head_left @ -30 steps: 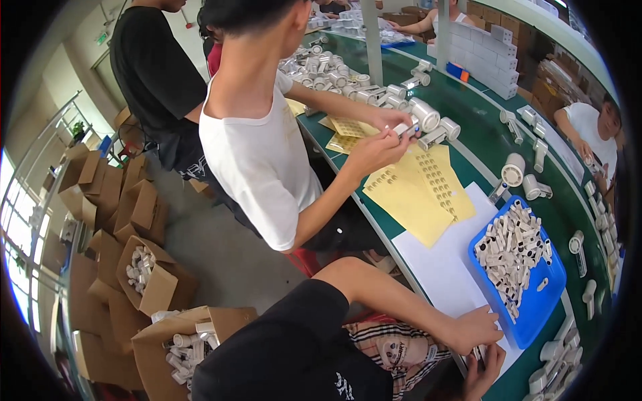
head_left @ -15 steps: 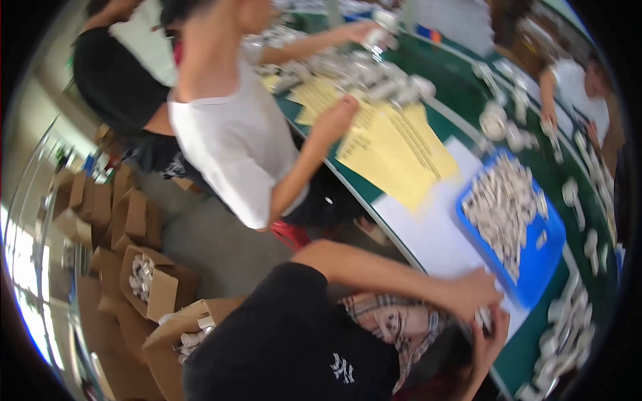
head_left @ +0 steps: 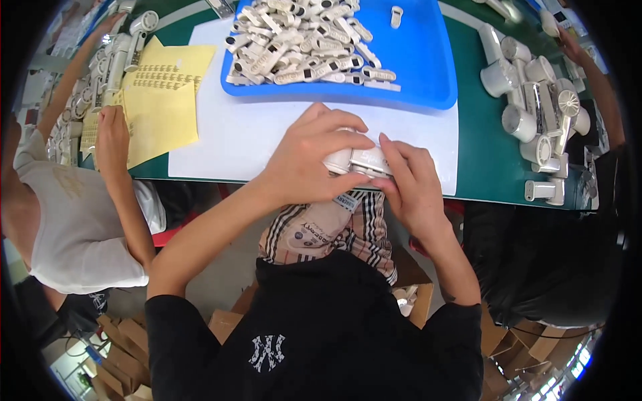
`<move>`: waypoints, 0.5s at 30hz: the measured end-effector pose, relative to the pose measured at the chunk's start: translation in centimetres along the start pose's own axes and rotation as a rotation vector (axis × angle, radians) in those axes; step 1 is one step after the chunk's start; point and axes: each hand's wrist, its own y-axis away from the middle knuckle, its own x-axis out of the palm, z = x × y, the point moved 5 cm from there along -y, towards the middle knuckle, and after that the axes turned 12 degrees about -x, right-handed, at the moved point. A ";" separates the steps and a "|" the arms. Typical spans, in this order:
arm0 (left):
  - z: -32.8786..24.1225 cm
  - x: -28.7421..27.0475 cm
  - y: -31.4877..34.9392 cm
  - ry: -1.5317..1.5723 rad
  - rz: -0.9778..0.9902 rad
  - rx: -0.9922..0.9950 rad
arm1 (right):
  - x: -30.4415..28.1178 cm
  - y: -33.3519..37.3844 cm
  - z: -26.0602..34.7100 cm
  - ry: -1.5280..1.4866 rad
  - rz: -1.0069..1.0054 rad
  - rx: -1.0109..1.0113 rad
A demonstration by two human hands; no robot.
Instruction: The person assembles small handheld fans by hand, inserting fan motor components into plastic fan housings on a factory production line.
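Observation:
Close above the table's front edge, my left hand wraps round the rounded end of a white plastic handheld fan, partly hidden by the fingers. My right hand is closed on the fan's other end, thumb below and fingers above. Just beyond my hands, a blue tray holds a heap of small, long white plastic parts, several with black squares. One such part lies apart on the tray's bare right side. White paper is spread under the tray.
Several white fans are piled on the green table at right. Yellow printed sheets lie at left, beside a co-worker's hand and more white fans. Another person's arm reaches in at right. Cardboard boxes stand below.
My view has swung right and down, so the tray is now straight ahead. Both my hands are still together at the white fan, which now shows more plainly.

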 end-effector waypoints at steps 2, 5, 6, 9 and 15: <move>0.2 -0.3 -0.2 -0.027 -0.025 0.026 | 0.2 -0.6 -0.4 0.005 -0.005 -0.024; -0.5 -0.5 -0.4 -0.075 0.012 -0.008 | -0.3 -0.7 -0.2 0.014 -0.022 -0.016; -0.6 -0.4 -0.6 -0.085 0.040 -0.037 | -0.4 -0.6 -0.3 -0.017 -0.034 0.001; -0.9 -0.6 -0.9 -0.145 0.076 -0.044 | -0.7 -0.8 -0.6 -0.062 -0.046 0.015; -1.3 -0.2 -1.0 -0.320 0.261 -0.253 | -0.5 -0.4 -0.1 -0.215 0.002 0.066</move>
